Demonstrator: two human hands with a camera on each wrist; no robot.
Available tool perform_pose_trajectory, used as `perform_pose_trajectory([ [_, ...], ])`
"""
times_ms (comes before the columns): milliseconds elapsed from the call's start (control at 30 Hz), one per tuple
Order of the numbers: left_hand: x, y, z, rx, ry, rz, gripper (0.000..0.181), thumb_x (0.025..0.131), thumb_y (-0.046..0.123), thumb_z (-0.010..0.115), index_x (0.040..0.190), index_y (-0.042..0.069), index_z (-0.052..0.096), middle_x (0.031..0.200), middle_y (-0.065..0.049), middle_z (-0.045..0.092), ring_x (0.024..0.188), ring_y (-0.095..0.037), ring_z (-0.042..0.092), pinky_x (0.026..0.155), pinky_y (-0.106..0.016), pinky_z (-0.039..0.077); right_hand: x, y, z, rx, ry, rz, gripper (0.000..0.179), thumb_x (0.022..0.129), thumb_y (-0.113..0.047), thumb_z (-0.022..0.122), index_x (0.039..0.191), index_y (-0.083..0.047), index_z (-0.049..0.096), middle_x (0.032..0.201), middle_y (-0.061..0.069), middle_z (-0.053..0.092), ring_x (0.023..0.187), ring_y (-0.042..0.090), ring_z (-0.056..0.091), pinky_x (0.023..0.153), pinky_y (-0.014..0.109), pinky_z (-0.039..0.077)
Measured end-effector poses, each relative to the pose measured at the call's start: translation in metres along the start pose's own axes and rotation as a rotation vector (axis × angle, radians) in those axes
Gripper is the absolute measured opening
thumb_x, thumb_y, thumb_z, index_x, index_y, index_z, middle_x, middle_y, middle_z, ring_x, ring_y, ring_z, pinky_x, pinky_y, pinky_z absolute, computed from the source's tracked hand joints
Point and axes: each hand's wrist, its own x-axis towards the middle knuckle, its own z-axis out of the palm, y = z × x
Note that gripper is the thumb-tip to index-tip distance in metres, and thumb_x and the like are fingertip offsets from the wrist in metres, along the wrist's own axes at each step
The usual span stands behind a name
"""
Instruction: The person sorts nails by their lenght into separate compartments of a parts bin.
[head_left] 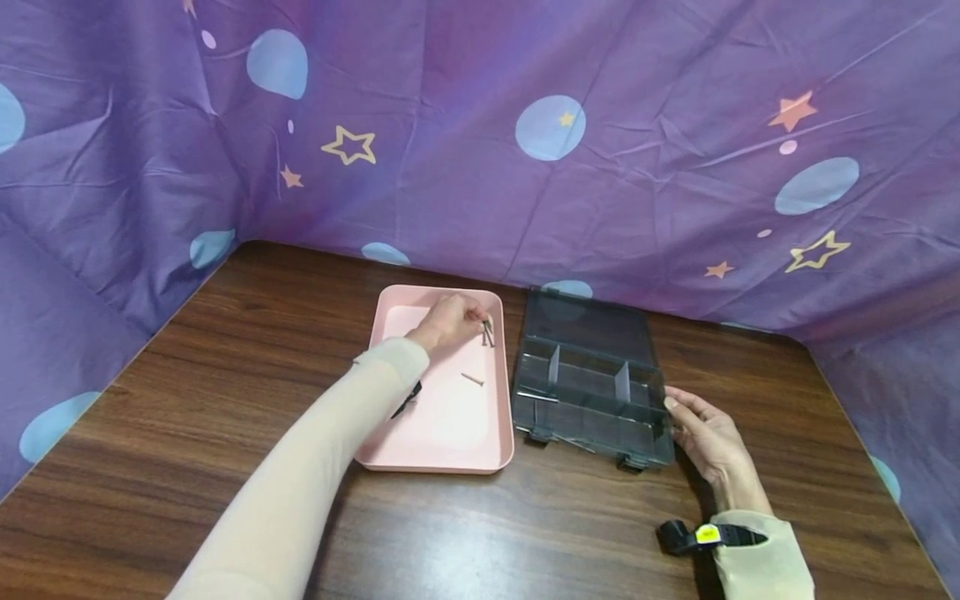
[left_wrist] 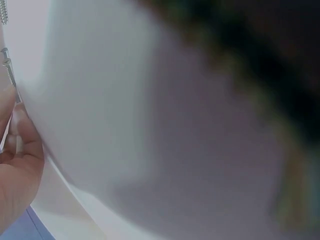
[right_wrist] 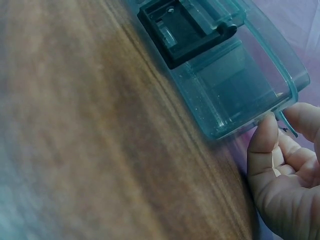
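Inside the pink tray (head_left: 438, 460), my left hand (head_left: 452, 319) is near the far right corner, thumb and fingertips pinching screws (head_left: 487, 334). The left wrist view has the left hand (left_wrist: 22, 150) at its left edge, with screws (left_wrist: 8, 66) at the fingertips. Another screw (head_left: 472, 379) lies alone on the tray floor. To the right, my right hand (head_left: 708, 437) holds the right side of a dark, see-through compartment box (head_left: 592, 396), whose lid (head_left: 588, 321) lies folded back. Up close, thumb and forefinger of the right hand (right_wrist: 285, 170) pinch the box's end wall.
Tray and box stand side by side on a brown wooden table (head_left: 225, 358). Upright dividers (head_left: 622, 382) split part of the box, and latches (head_left: 633, 461) stick out at its front. A purple patterned cloth (head_left: 450, 125) hangs behind and beside the table.
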Motion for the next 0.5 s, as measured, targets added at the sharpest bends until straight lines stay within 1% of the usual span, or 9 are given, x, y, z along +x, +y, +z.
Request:
perform_pose_trajectory([
  [200,0.001,0.0001,-0.0002,0.031,0.018,0.038,0.015,0.083,0.003,0.064,0.096,0.004,0.07,0.096,-0.009,0.071,0.09,-0.02,0.065,0.081,-0.024,0.051,0.0,-0.0013,0.0003,0.007,0.002,0.0,0.024,0.093,-0.004,0.054,0.092,-0.022,0.07,0.087,-0.011,0.067,0.077,0.002,0.06,0.065,0.019,0.047],
  [500,-0.0012,0.0016,-0.0009,0.015,0.006,0.008,0.015,0.084,0.002,0.063,0.097,0.004,0.07,0.095,-0.009,0.071,0.088,-0.019,0.065,0.08,-0.023,0.051,-0.0006,-0.0001,-0.0001,0.014,-0.003,0.004,0.025,0.094,-0.003,0.053,0.093,-0.021,0.07,0.087,-0.011,0.067,0.074,0.001,0.059,0.063,0.018,0.046],
])
